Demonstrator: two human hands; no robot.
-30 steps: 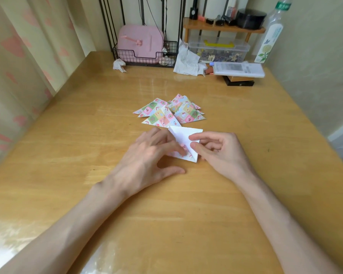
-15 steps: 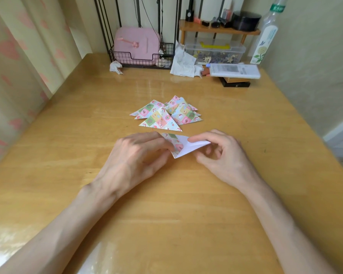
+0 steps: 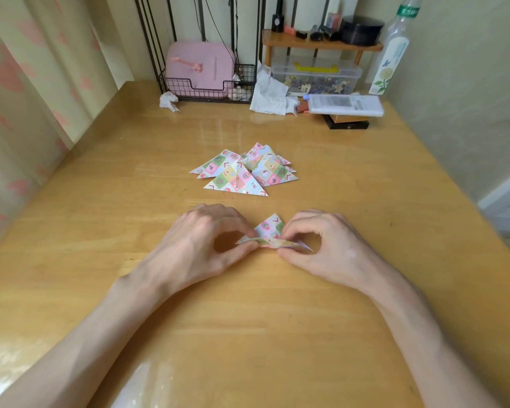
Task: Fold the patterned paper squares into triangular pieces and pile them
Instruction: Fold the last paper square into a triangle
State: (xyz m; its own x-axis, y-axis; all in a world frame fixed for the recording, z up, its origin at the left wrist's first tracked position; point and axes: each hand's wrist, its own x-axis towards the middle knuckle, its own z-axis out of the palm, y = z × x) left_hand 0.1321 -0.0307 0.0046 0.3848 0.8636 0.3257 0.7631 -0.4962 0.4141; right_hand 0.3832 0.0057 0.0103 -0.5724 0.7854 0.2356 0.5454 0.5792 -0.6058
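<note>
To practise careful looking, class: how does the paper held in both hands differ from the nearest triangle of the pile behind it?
The held paper is pinched by the left hand and right hand; the nearest pile triangle is untouched. The held paper is mid-fold, with one part raised; the nearest pile triangle lies flat, finished. Both carry the same pastel patchwork print.

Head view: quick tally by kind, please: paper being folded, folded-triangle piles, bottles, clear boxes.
Patterned paper piece pinched by left hand and right hand: 1
Pile of folded patterned paper triangles: 1
Clear plastic bottle: 1
Clear lidded plastic box: 1
Total: 4
</note>
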